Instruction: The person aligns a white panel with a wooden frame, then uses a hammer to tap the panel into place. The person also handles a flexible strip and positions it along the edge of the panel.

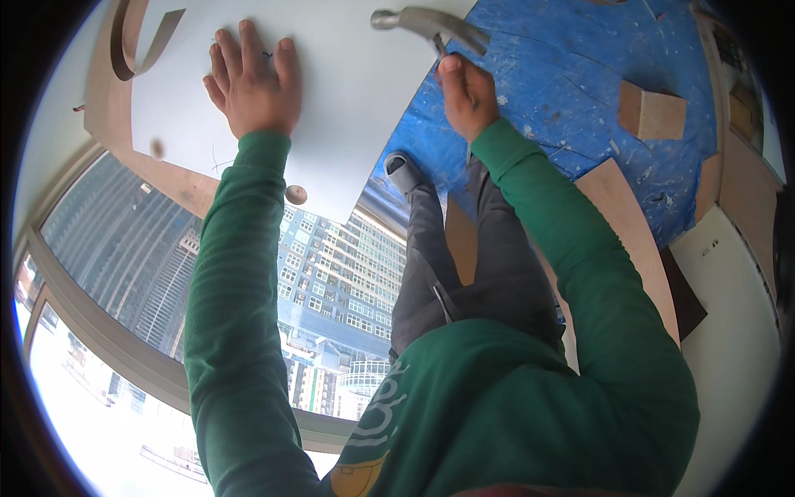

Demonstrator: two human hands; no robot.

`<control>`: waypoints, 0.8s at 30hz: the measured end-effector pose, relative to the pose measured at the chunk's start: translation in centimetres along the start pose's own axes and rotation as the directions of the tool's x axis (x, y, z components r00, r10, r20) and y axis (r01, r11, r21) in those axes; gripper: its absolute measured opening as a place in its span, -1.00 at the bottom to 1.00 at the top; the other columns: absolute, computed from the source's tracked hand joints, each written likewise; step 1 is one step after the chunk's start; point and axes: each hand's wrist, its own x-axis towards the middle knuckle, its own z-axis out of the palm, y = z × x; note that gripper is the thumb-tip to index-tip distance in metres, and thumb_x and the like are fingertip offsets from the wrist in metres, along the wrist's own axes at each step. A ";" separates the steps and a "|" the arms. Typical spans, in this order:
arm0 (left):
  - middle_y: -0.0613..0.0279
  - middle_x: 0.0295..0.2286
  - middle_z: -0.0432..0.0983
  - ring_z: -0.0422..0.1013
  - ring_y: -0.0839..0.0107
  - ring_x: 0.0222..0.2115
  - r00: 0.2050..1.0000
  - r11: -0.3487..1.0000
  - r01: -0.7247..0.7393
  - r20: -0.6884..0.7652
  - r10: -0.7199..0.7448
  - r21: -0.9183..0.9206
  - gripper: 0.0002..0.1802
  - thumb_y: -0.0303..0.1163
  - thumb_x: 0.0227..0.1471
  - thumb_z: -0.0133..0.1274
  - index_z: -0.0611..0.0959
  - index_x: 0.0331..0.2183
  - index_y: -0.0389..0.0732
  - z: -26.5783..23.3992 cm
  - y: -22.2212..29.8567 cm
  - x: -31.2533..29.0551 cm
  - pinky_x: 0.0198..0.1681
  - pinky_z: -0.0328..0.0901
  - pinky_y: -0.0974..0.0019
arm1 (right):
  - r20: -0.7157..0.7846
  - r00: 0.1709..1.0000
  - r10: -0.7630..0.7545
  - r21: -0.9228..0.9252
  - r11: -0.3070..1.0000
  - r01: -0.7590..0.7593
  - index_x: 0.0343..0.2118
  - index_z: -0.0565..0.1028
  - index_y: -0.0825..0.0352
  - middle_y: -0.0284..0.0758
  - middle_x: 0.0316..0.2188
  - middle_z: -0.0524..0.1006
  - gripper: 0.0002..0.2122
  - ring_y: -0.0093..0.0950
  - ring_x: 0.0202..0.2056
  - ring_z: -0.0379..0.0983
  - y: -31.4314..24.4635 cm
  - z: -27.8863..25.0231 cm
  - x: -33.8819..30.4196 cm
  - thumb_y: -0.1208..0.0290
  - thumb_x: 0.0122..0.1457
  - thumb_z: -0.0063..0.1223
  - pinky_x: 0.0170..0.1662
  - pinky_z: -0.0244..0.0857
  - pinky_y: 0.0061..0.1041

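Note:
My left hand (260, 98) lies flat on a large white sheet or panel (348, 108), its fingers spread and pointing away from me. A small dark mark shows beside its fingers. In my right hand (470, 98) is a claw hammer (424, 25), gripped by the handle and raised over the panel's right edge. The metal head reaches out beyond my thumb, while most of the handle is hidden in my fist. Close to my left sleeve, at the panel's near edge, is a small round wooden piece (296, 195).
A curled brown strip (124, 50) lies at the far left, on brown board (108, 108). Blue sheeting (555, 91) covers the floor, with a wooden block (652, 112) on it. Large boards (617, 215) lean at the right. A window (331, 273) shows tall buildings at the lower left.

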 end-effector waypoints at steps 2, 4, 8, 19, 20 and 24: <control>-0.08 0.38 0.03 -0.10 0.00 0.42 1.000 1.000 0.005 -0.006 -0.005 -0.009 -0.19 0.24 0.24 -0.22 0.28 0.36 -0.02 0.0 0.1 -0.2 0.43 -0.30 -0.18 | 0.094 0.996 0.003 -0.044 0.999 0.001 -0.27 0.55 0.37 -0.23 -0.60 0.46 -0.52 -0.36 -0.54 0.41 -0.7 1.2 -2.7 -0.03 0.46 -0.18 -0.42 0.30 -0.32; -0.09 0.37 0.03 -0.09 0.00 0.41 1.000 1.000 -0.001 -0.013 0.001 -0.017 -0.19 0.23 0.25 -0.22 0.28 0.35 -0.02 0.1 0.2 -0.1 0.43 -0.30 -0.19 | 0.093 0.996 0.015 -0.028 1.000 -0.012 -0.24 0.57 0.36 -0.19 -0.58 0.49 -0.56 -0.28 -0.54 0.46 -1.3 2.5 -4.1 0.02 0.46 -0.16 -0.42 0.32 -0.30; -0.09 0.37 0.05 -0.08 -0.01 0.41 1.000 1.000 0.000 -0.016 0.000 -0.009 -0.20 0.22 0.25 -0.21 0.30 0.34 -0.03 0.1 -0.1 -0.1 0.43 -0.28 -0.20 | 0.084 0.994 0.068 -0.089 0.994 -0.061 -0.21 0.58 0.33 -0.18 -0.57 0.52 -0.62 -0.22 -0.52 0.51 -1.6 3.4 -5.6 0.08 0.45 -0.12 -0.42 0.35 -0.30; -0.04 0.37 0.06 -0.09 0.02 0.41 1.000 1.000 0.003 -0.020 -0.003 0.000 -0.19 0.25 0.26 -0.22 0.31 0.34 -0.02 0.0 -0.2 -0.1 0.43 -0.29 -0.17 | -0.088 0.995 0.045 -0.048 0.998 -0.050 -0.40 0.48 0.35 -0.27 -0.61 0.41 -0.51 -0.45 -0.55 0.32 -1.0 0.9 -0.7 -0.05 0.44 -0.14 -0.43 0.27 -0.37; -0.04 0.37 0.06 -0.08 0.02 0.41 1.000 1.000 0.006 -0.015 -0.006 0.005 -0.19 0.25 0.26 -0.22 0.31 0.34 -0.02 -0.1 -0.1 0.0 0.43 -0.29 -0.18 | -0.131 0.989 0.068 0.080 0.995 -0.058 -0.39 0.47 0.36 -0.38 -0.60 0.42 -0.50 -0.56 -0.52 0.28 -0.7 0.3 0.6 -0.05 0.45 -0.17 -0.43 0.26 -0.42; -0.04 0.37 0.07 -0.07 0.01 0.41 1.000 1.000 -0.006 -0.022 0.006 -0.006 -0.20 0.25 0.25 -0.21 0.32 0.34 -0.03 0.1 -0.3 0.0 0.42 -0.28 -0.18 | -0.052 0.997 0.052 0.086 0.995 -0.048 -0.35 0.50 0.36 -0.41 -0.60 0.42 -0.50 -0.56 -0.53 0.29 -0.1 0.3 0.2 -0.06 0.46 -0.18 -0.43 0.26 -0.43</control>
